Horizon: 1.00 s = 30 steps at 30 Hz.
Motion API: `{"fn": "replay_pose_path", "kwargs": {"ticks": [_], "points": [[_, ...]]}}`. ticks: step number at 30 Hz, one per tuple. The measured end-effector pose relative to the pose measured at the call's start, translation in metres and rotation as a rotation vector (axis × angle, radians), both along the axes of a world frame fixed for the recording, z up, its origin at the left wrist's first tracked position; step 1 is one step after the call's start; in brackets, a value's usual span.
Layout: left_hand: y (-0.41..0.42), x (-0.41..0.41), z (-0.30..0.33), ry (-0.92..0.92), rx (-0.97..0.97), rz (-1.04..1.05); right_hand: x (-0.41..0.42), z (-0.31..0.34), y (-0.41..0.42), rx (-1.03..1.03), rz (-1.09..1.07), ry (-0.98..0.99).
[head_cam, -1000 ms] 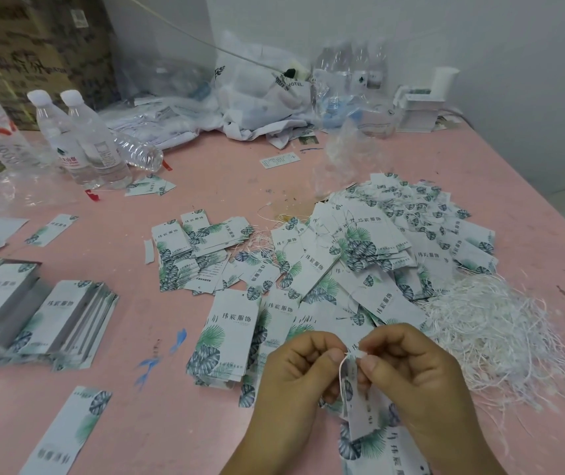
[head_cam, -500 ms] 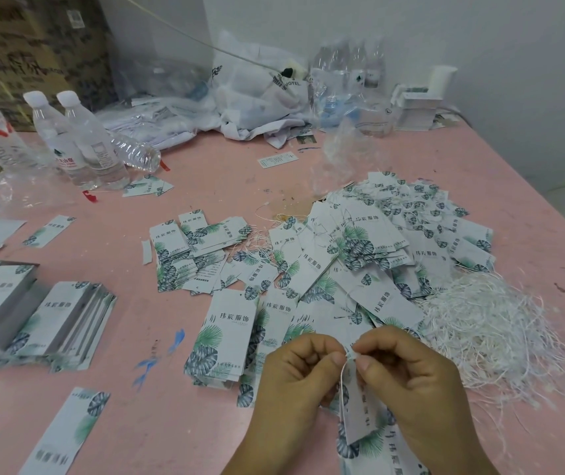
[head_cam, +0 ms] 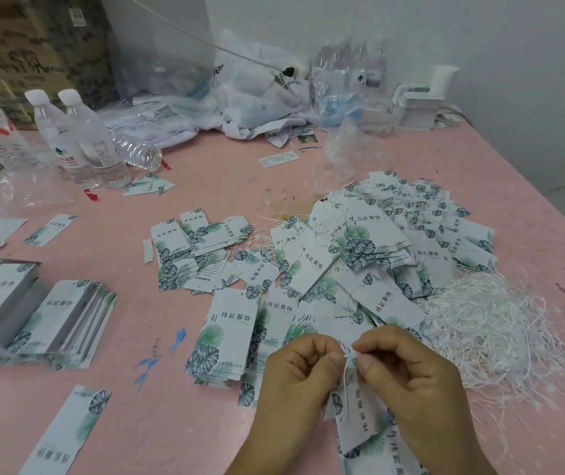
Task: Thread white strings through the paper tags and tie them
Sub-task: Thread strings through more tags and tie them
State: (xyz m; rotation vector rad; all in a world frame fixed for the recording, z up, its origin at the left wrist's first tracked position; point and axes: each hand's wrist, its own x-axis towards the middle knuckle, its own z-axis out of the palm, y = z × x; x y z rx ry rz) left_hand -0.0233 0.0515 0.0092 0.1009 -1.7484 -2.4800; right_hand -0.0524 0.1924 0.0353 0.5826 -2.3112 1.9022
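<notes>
Head view: my left hand and right hand meet fingertip to fingertip, both pinching the string at the top of the tag. The tag hangs below them, long axis running toward me, both hands equally near.

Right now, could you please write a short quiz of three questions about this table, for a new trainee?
1. True or false: the left hand and the right hand both pinch the white string at the top of a paper tag.
2. The pile of loose strings lies on which side of the hands? A) left B) right C) behind the bottles
3. Fill in: two capped water bottles stand on the ____ table.

Key: 1 true; 2 B; 3 pink.
</notes>
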Motion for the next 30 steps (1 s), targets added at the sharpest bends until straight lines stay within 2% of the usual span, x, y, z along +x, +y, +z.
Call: {"fn": "replay_pose_path", "kwargs": {"ticks": [10, 14, 25, 30], "points": [[0.0005, -0.0014, 0.0019, 0.000, -0.004, -0.010, 0.0007, -0.0030, -0.0042, 0.014, 0.005, 0.042], [-0.0001, -0.0011, 0.0005, -0.016, 0.008, -0.008, 0.0003, -0.0037, -0.0025, -0.022, -0.026, -0.013], [-0.0009, -0.0018, -0.0023, -0.016, -0.002, -0.028, 0.0018, -0.0015, -0.0041, 0.037, -0.011, 0.004], [-0.0022, -0.0012, -0.0037, -0.021, 0.011, -0.038, 0.0004, 0.0028, -0.0020, -0.071, 0.048, -0.154]]}}
